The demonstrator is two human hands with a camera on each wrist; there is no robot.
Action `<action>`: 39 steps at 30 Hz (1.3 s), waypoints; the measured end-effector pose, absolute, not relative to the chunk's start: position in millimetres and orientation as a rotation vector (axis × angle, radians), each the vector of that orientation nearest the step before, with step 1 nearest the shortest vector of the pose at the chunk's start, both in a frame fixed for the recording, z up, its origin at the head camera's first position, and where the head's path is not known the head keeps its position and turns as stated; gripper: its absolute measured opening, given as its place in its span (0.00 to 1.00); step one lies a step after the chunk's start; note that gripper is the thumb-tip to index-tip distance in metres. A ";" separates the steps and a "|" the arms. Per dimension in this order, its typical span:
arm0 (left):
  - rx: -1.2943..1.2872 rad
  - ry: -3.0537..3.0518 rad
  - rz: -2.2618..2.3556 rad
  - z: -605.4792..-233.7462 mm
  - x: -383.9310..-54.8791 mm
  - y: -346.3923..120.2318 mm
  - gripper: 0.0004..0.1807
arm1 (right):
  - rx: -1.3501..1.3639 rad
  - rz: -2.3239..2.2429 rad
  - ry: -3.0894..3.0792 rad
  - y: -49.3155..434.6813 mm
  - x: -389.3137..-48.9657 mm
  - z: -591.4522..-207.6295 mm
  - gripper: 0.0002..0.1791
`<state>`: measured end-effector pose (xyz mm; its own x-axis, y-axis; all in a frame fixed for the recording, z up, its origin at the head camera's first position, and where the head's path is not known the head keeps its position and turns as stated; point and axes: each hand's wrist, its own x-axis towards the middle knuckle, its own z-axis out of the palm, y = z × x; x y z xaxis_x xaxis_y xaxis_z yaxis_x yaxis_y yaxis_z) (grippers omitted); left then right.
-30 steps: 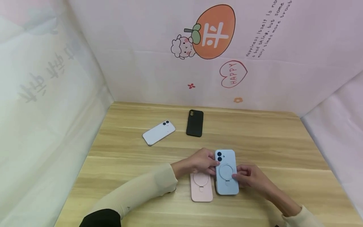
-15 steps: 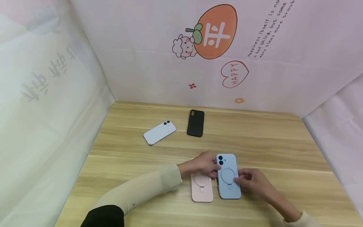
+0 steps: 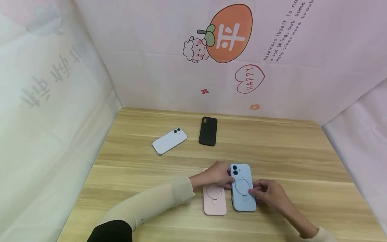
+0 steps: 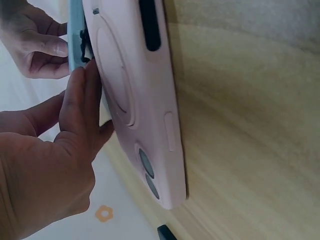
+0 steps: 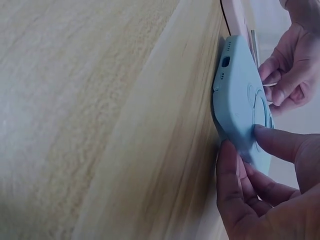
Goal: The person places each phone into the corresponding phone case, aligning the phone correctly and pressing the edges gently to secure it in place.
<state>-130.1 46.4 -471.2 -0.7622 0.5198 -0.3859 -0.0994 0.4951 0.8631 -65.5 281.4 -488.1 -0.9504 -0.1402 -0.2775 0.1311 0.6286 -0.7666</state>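
A light blue phone case (image 3: 243,198), with a ring on its back and two dark lens circles, lies or hovers low over the table, ring side up. My left hand (image 3: 218,173) pinches its left edge near the lens end. At its right edge my right hand (image 3: 270,193) holds it, thumb on the back near the ring and fingers at the side. In the right wrist view, the case's end with the port opening (image 5: 226,62) faces the camera. A pink phone case (image 3: 215,205) with a similar ring lies partly under my left hand. Whether a phone sits inside either case, I cannot tell.
Farther back on the wooden table (image 3: 287,144) lie a white phone (image 3: 169,142), placed slantwise with its back up, and a black phone case (image 3: 208,131). White printed cloth (image 3: 151,77) hangs behind the table and along both sides.
The light blue phone case has shifted slightly toward me, and both hands moved with it. Over the last half second almost nothing moved. The pink case, white phone and black case stayed put.
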 end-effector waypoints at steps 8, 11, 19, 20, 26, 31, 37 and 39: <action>0.342 2.092 1.288 -469.3 -128.8 43.3 0.06 | -0.015 -1.126 2.651 277.4 -64.2 -487.2 0.13; 0.325 2.104 1.280 -469.2 -128.1 42.2 0.08 | -0.020 -1.066 2.694 276.0 -64.4 -486.9 0.14; 0.335 2.127 1.251 -470.2 -128.6 40.6 0.13 | -0.023 -0.992 2.743 273.1 -63.9 -486.5 0.13; 0.345 2.135 1.239 -469.9 -128.8 40.0 0.14 | -0.025 -0.986 2.748 272.8 -64.0 -486.4 0.13; 0.377 2.139 1.205 -470.0 -130.8 36.8 0.18 | -0.023 -0.966 2.758 270.9 -64.4 -486.3 0.14; 0.387 2.140 1.201 -469.3 -131.9 34.8 0.19 | -0.056 -0.924 2.792 270.0 -65.3 -487.6 0.14; 0.408 2.105 1.226 -468.8 -131.3 28.2 0.18 | -0.123 -0.874 2.815 271.0 -69.0 -485.8 0.13; 0.432 2.108 1.235 -468.5 -132.0 24.6 0.17 | -0.154 -0.846 2.826 271.3 -73.7 -482.8 0.15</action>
